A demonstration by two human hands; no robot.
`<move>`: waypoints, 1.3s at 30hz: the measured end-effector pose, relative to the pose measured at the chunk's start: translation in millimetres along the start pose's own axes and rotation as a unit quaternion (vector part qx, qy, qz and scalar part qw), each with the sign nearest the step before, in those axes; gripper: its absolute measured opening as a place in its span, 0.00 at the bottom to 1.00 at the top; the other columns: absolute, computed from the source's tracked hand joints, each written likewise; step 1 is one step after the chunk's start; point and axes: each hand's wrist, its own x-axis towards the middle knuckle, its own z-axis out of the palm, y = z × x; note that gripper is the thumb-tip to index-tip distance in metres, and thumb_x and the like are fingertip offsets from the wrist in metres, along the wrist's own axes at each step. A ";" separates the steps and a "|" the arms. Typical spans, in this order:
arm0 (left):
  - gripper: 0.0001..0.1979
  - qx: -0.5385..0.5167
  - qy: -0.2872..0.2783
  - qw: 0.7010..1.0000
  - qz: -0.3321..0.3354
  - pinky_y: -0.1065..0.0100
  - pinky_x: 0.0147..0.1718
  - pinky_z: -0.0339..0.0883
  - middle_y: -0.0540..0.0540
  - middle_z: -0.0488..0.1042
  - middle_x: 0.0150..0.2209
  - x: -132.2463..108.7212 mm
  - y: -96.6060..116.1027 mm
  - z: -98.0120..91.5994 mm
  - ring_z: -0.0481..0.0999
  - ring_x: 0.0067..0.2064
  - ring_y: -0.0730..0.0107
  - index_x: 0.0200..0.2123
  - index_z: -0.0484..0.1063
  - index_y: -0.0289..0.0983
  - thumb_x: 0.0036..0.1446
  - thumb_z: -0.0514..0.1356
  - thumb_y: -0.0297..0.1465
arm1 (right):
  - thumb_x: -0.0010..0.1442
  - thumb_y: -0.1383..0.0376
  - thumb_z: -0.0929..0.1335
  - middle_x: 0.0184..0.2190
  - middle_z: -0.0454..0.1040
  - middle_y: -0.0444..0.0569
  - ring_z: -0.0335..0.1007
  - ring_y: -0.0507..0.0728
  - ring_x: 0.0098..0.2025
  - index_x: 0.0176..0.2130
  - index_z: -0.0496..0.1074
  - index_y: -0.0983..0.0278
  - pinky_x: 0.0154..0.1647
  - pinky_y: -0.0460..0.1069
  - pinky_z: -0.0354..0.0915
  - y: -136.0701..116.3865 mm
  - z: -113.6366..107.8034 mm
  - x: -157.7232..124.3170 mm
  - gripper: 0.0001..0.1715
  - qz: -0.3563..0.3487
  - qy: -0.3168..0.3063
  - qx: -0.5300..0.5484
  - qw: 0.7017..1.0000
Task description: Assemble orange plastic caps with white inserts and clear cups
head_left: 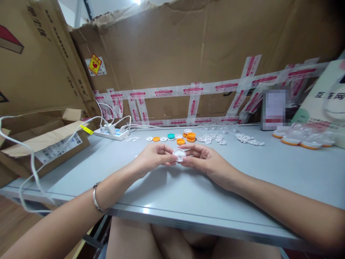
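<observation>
Between both hands, just above the table, is a small round white plastic cap-like part [179,154] with a raised bit at its centre. My left hand [157,156] pinches its left edge with thumb and fingers. From the other side, my right hand [201,156] grips the right edge, its thumb low on the part. Just beyond the hands lie white, orange and teal discs, among them a teal disc [171,136] and a small stack of orange discs [191,136]. The fingers cover some of the part's rim.
Piles of small white plastic pieces [211,139] lie behind my right hand. Clear domed pieces with orange bases [314,140] stand at the right, near a phone-like device [275,109]. At left are a power strip [111,133] with cables and an open cardboard box [45,140]. Large cardboard [167,54] walls the back.
</observation>
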 end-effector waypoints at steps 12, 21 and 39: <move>0.09 0.012 0.001 1.000 -0.001 0.73 0.28 0.62 0.52 0.72 0.19 0.1 -1.8 2.1 0.69 0.23 0.80 0.26 0.68 0.31 0.43 0.66 0.29 | 0.48 0.61 0.72 0.33 0.77 0.47 0.74 0.52 0.35 0.39 0.72 0.64 0.43 0.51 0.68 4.1 -3.0 2.0 0.17 0.004 0.016 0.013 1.000; 0.08 0.020 0.009 1.000 0.012 0.73 0.26 0.61 0.52 0.72 0.19 -0.8 -1.9 4.4 0.69 0.22 0.79 0.24 0.68 0.32 0.44 0.65 0.30 | 0.47 0.58 0.73 0.32 0.77 0.47 0.74 0.51 0.32 0.39 0.72 0.64 0.40 0.50 0.70 5.8 -3.0 3.0 0.20 -0.003 0.025 -0.016 1.000; 0.09 0.022 0.017 0.999 0.034 0.73 0.27 0.62 0.52 0.71 0.19 -0.9 -3.5 8.2 0.69 0.22 0.79 0.25 0.68 0.31 0.43 0.65 0.30 | 0.41 0.56 0.74 0.28 0.75 0.45 0.73 0.54 0.33 0.34 0.70 0.64 0.41 0.53 0.70 3.8 2.8 0.4 0.21 -0.033 0.052 -0.042 0.997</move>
